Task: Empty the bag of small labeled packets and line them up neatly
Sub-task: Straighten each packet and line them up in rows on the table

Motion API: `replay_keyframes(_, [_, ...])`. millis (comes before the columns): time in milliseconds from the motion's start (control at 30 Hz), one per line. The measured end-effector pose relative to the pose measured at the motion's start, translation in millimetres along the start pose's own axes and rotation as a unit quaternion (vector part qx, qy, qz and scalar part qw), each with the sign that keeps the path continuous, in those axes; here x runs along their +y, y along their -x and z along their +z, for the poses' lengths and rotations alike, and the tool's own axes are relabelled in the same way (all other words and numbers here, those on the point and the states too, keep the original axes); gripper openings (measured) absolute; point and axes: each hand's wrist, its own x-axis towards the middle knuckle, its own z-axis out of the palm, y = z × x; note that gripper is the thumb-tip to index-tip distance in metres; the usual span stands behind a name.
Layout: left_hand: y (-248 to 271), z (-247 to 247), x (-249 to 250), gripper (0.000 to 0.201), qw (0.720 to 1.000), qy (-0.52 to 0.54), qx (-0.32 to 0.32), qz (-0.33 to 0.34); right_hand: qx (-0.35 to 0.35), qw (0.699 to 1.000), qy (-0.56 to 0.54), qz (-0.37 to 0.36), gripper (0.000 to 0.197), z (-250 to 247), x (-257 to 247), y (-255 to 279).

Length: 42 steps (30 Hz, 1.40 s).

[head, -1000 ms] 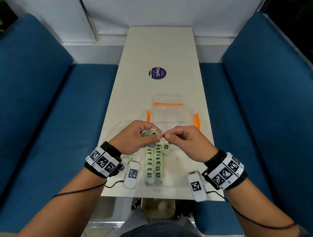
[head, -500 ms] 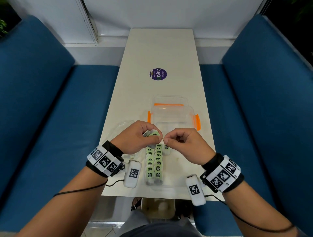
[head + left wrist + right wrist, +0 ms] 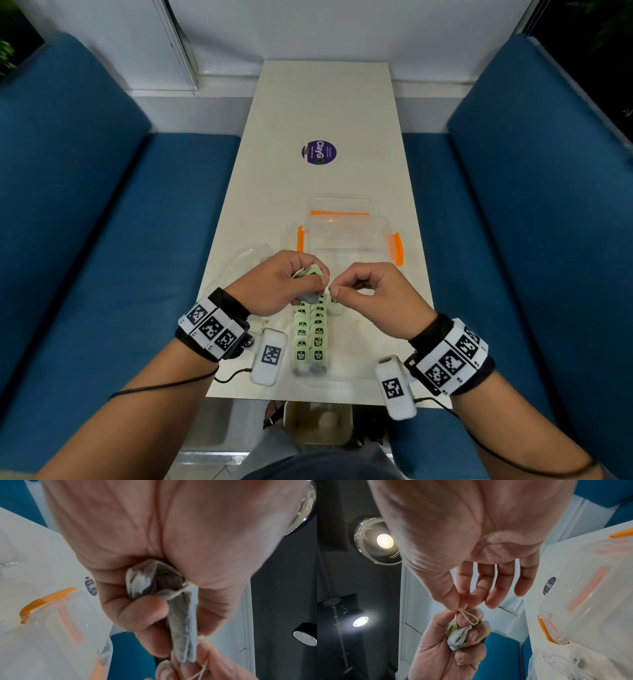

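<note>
Head view: the left hand (image 3: 277, 286) is curled around a small bunch of grey paper tea packets with green square labels (image 3: 310, 274), held just above the white table (image 3: 325, 113). The right hand (image 3: 373, 298) sits just beside it, thumb and forefinger pinched together at the bunch's edge, the other fingers loosely bent. Directly below the fingers, two neat columns of green-labelled packets (image 3: 310, 337) lie side by side on a flat clear lid, with one more packet (image 3: 334, 305) starting a third column under the right thumb. Beyond the fingertips stands a clear plastic box with orange side latches (image 3: 349, 236); nothing shows inside it. A crumpled clear plastic bag (image 3: 245, 260) lies beyond the left knuckles; what it holds cannot be told.

Left wrist view: the fingers (image 3: 142, 609) and thumb clamp the folded grey packets (image 3: 181, 622), a pale string wound round them. The latched box (image 3: 56, 628) lies left of the fingers.

Right wrist view: thumb and forefinger (image 3: 452, 600) pinch a loop of thin pale string (image 3: 469, 616) that runs to the packets (image 3: 458, 638) in the left fist. The remaining three fingers hang half open. The clear box (image 3: 590, 588) stands right of the fingers.
</note>
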Motion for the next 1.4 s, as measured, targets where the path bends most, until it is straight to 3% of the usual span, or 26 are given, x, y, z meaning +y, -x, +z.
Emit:
replay_keyframes(233, [2,-1,4,0.014,1.000,-0.014,-0.004,0.005,-0.022,0.999,0.023,0.003,0.005,-8,-4,3])
replay_keyframes(367, [2,0,6,0.015,1.000,-0.017,-0.003,0.004,0.006,1.000,0.019,0.014,0.010,-14,-4,-3])
replay_keyframes(733, [2,2,14,0.015,1.000,-0.021,-0.010,0.006,-0.004,0.999,0.039,0.000,0.006,-3,-2,-3])
replay_keyframes(1167, [0,-1,9,0.011,0.999,-0.048,-0.010,-0.021,0.035,0.998,-0.055,0.000,0.009,-4,8,-3])
replay_keyframes(1400, [-2,-1,6,0.016,0.999,-0.047,-0.007,-0.014,0.028,0.994,-0.097,0.034,0.018,-2,6,-4])
